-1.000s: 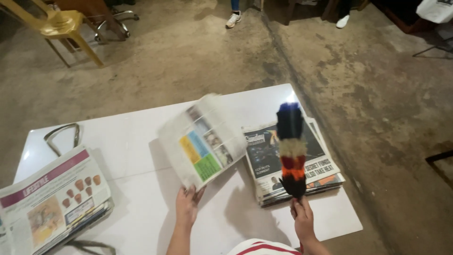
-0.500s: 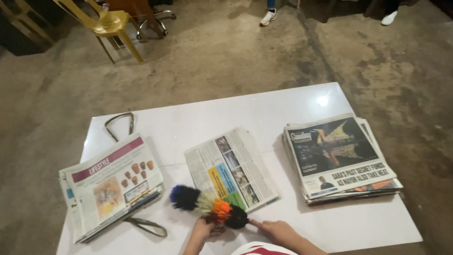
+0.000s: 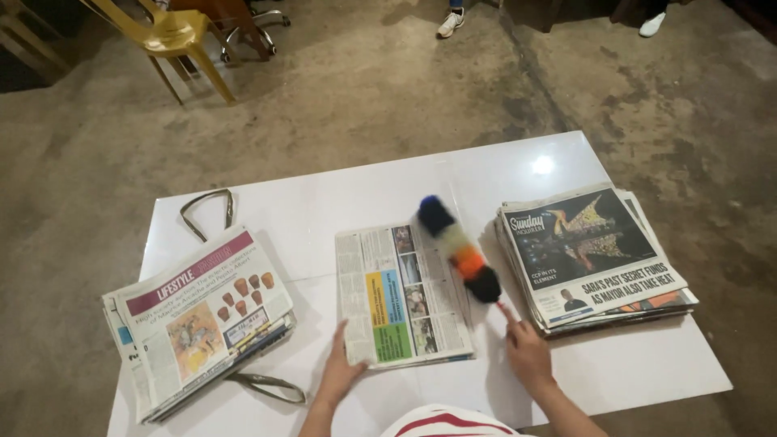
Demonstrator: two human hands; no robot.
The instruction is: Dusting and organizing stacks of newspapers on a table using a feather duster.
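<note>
We're holding the duster (image 3: 458, 248) in our right hand (image 3: 526, 354), fingers closed on its handle; its head has swung up from the table's near edge and is now sweeping the right side of the folded newspaper (image 3: 402, 294). Our left hand (image 3: 340, 372) is lying flat and open, pinning that paper's lower left corner on the white table (image 3: 324, 194). So dusting is now on the middle paper, between the left stack (image 3: 198, 316) and the right stack (image 3: 595, 255).

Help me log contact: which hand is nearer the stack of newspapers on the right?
Right hand, just off its near corner; left hand rests by the middle newspaper, far from the stack.
</note>
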